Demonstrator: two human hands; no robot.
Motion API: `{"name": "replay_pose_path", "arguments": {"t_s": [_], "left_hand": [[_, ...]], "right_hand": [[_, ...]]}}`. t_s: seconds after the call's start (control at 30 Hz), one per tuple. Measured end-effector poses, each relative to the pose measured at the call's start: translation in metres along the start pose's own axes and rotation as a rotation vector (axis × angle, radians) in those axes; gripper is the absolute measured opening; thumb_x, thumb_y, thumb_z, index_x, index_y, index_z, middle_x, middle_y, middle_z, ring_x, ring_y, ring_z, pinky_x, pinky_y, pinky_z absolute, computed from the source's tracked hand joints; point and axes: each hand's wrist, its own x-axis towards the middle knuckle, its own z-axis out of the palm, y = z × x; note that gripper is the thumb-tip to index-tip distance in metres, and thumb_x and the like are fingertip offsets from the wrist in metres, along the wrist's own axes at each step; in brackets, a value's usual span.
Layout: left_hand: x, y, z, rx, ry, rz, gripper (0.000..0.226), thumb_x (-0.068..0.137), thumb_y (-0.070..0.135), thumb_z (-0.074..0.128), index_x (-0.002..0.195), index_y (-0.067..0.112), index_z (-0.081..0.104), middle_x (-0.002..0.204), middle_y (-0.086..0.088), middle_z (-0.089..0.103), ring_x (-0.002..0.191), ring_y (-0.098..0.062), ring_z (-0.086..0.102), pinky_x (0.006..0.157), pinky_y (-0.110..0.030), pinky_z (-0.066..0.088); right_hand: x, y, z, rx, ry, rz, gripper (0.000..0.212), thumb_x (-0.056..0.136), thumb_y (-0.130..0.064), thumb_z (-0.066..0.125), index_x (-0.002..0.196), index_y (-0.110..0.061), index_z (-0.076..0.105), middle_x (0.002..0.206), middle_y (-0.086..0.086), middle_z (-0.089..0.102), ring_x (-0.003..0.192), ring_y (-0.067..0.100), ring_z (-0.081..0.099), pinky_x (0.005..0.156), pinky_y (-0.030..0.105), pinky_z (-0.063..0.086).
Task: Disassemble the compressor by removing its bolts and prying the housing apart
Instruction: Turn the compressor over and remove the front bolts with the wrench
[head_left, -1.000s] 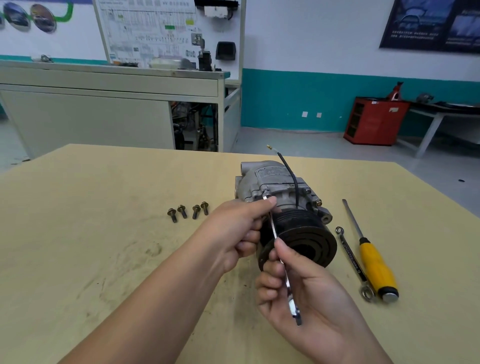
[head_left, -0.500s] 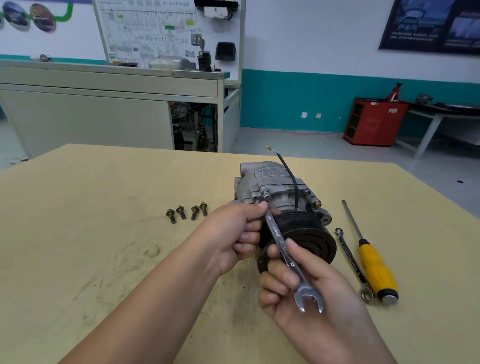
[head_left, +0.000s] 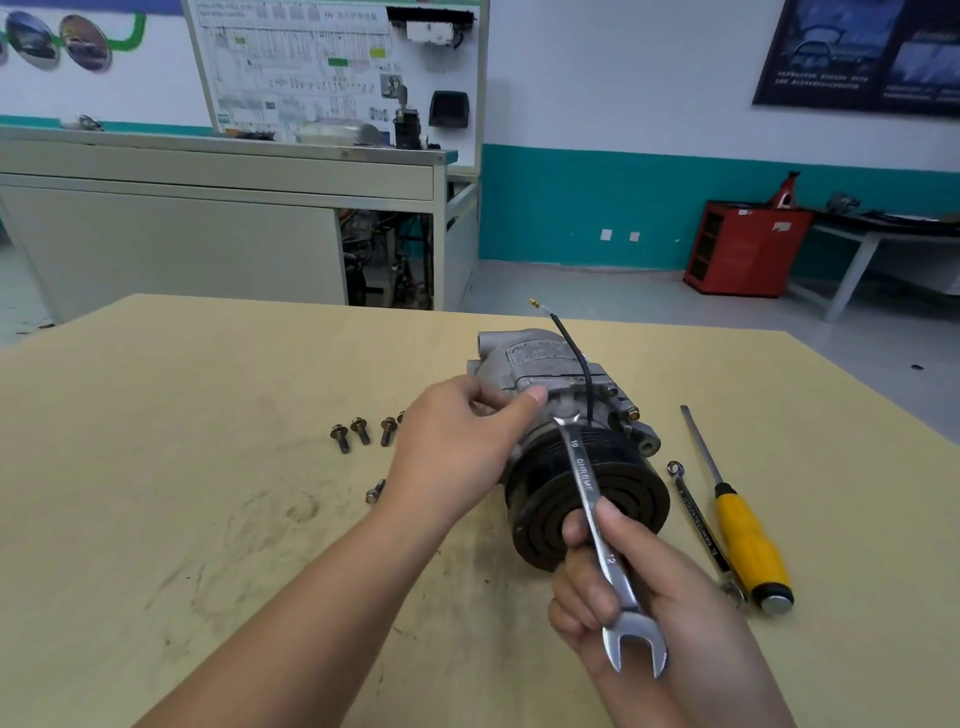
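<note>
Head view: the compressor (head_left: 540, 364) lies on its side on the counter (head_left: 156, 467), right of the middle and toward the far edge, its grey metal housing pointing away and its black grooved pulley (head_left: 623, 493) facing the near edge. A black wire (head_left: 570, 345) with a small brass tip rises from the top of the housing. The left hand (head_left: 457, 452) holds the housing from its left side, fingers (head_left: 480, 402) curled against the metal and the thumb stretched across the top toward the seam behind the pulley; whether anything small sits under those fingers cannot be told. The right hand (head_left: 649, 608), in front of the pulley, pinches the shaft of an open-ended wrench (head_left: 584, 480) between thumb and curled fingers. The wrench slants across the pulley face: its small end, marked 10, touches the housing just behind the pulley beside the left thumb tip, and its large open end, marked 12, sticks out below the hand toward the near edge. Left of the compressor, 4 bolts (head_left: 360, 430) stand in a short row, the rightmost partly hidden by the left hand, and a 5th bolt (head_left: 375, 491) lies just beside the left wrist. To the right, toward the counter's right edge, a slim second wrench (head_left: 698, 525) lies alongside a screwdriver (head_left: 748, 540) with a yellow handle, the 2 tools touching near their lower ends.
</note>
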Motion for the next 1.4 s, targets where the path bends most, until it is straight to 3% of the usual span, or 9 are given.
{"name": "replay_pose_path", "arguments": {"t_s": [0.2, 0.37, 0.47, 0.63, 0.77, 0.93, 1.03, 1.2, 1.4], "left_hand": [[0.010, 0.007, 0.016, 0.425, 0.120, 0.164, 0.031, 0.079, 0.048, 0.069, 0.070, 0.022, 0.055, 0.071, 0.005, 0.059, 0.076, -0.020, 0.059, 0.060, -0.029, 0.039], [0.008, 0.003, 0.021, 0.411, 0.149, 0.212, 0.035, 0.088, 0.041, 0.059, 0.062, 0.020, 0.045, 0.064, 0.000, 0.055, 0.070, -0.026, 0.056, 0.057, -0.032, 0.035], [0.007, 0.004, 0.025, 0.400, 0.149, 0.201, 0.034, 0.091, 0.039, 0.053, 0.067, 0.016, 0.053, 0.065, -0.003, 0.057, 0.069, -0.027, 0.055, 0.058, -0.033, 0.037], [0.004, 0.004, 0.026, 0.401, 0.179, 0.170, 0.045, 0.095, 0.037, 0.047, 0.055, 0.017, 0.041, 0.052, 0.002, 0.044, 0.052, -0.016, 0.042, 0.046, -0.030, 0.024], [0.001, 0.004, 0.023, 0.462, 0.178, 0.170, 0.040, 0.091, 0.049, 0.049, 0.067, 0.018, 0.057, 0.066, -0.001, 0.060, 0.068, -0.024, 0.057, 0.054, -0.030, 0.034], [-0.006, 0.004, 0.017, 0.326, 0.154, 0.121, 0.024, 0.081, 0.038, 0.061, 0.064, 0.022, 0.056, 0.053, 0.006, 0.054, 0.053, -0.003, 0.051, 0.044, -0.015, 0.032], [-0.009, -0.001, 0.012, 0.161, 0.115, 0.068, 0.022, 0.084, 0.026, 0.056, 0.065, 0.016, 0.062, 0.052, 0.004, 0.056, 0.048, -0.007, 0.046, 0.047, -0.015, 0.036], [-0.012, -0.005, 0.009, -0.128, -0.026, -0.065, 0.034, 0.085, 0.036, 0.063, 0.074, 0.004, 0.069, 0.049, 0.005, 0.046, 0.038, -0.005, 0.032, 0.038, -0.015, 0.026], [-0.012, -0.009, 0.011, -0.204, -0.035, -0.070, 0.028, 0.084, 0.031, 0.067, 0.071, 0.006, 0.068, 0.048, 0.006, 0.046, 0.040, -0.005, 0.034, 0.040, -0.016, 0.028]], "right_hand": [[0.003, -0.006, -0.012, -0.171, 0.064, -0.138, 0.029, 0.066, -0.029, 0.054, 0.050, -0.007, 0.064, 0.034, 0.009, 0.033, 0.031, 0.013, 0.030, 0.040, 0.026, 0.023], [0.003, -0.008, -0.020, -0.191, 0.037, -0.150, 0.029, 0.065, -0.028, 0.053, 0.049, -0.007, 0.064, 0.034, 0.010, 0.034, 0.031, 0.014, 0.030, 0.035, 0.022, 0.026], [0.003, -0.010, -0.024, -0.219, 0.022, -0.148, 0.029, 0.064, -0.029, 0.053, 0.049, -0.008, 0.065, 0.035, 0.011, 0.035, 0.031, 0.014, 0.031, 0.037, 0.023, 0.025], [0.004, -0.009, -0.029, -0.275, -0.011, -0.129, 0.030, 0.063, -0.032, 0.053, 0.051, -0.008, 0.066, 0.036, 0.011, 0.037, 0.033, 0.015, 0.032, 0.041, 0.027, 0.026], [0.004, -0.010, -0.031, -0.318, -0.038, -0.123, 0.031, 0.060, -0.036, 0.054, 0.054, -0.008, 0.067, 0.037, 0.011, 0.038, 0.034, 0.015, 0.033, 0.039, 0.025, 0.028], [0.004, -0.013, -0.024, -0.342, -0.111, -0.086, 0.034, 0.062, -0.034, 0.056, 0.060, -0.004, 0.071, 0.037, 0.011, 0.040, 0.035, 0.015, 0.034, 0.039, 0.023, 0.030], [0.005, -0.016, -0.018, -0.255, -0.145, -0.044, 0.031, 0.066, -0.027, 0.055, 0.060, 0.000, 0.071, 0.036, 0.010, 0.038, 0.033, 0.015, 0.032, 0.038, 0.023, 0.028], [0.010, -0.016, -0.009, -0.173, -0.158, 0.018, 0.030, 0.067, -0.023, 0.055, 0.062, 0.003, 0.070, 0.035, 0.008, 0.037, 0.031, 0.013, 0.030, 0.038, 0.023, 0.020], [0.009, -0.016, -0.007, -0.169, -0.132, 0.018, 0.030, 0.068, -0.023, 0.055, 0.063, 0.003, 0.070, 0.035, 0.008, 0.036, 0.031, 0.012, 0.029, 0.038, 0.023, 0.019]]}}
